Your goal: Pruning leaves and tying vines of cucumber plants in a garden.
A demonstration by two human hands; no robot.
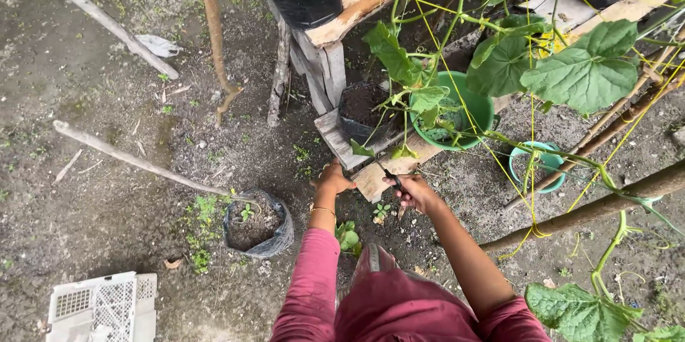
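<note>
Reaching low, we press our left hand (pixel 332 179) against the wooden plank (pixel 371 171) by the black grow bag (pixel 360 110) — our right hand (pixel 416 192) is closed around dark scissors (pixel 392 178) under the vine (pixel 399 110).

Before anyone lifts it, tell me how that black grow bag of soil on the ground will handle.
The black grow bag looks soft-walled and crumpled, so it would probably sag and deform. It is filled with soil, so likely heavy for its size. Its slack rim might tear or slip if pulled.
</note>
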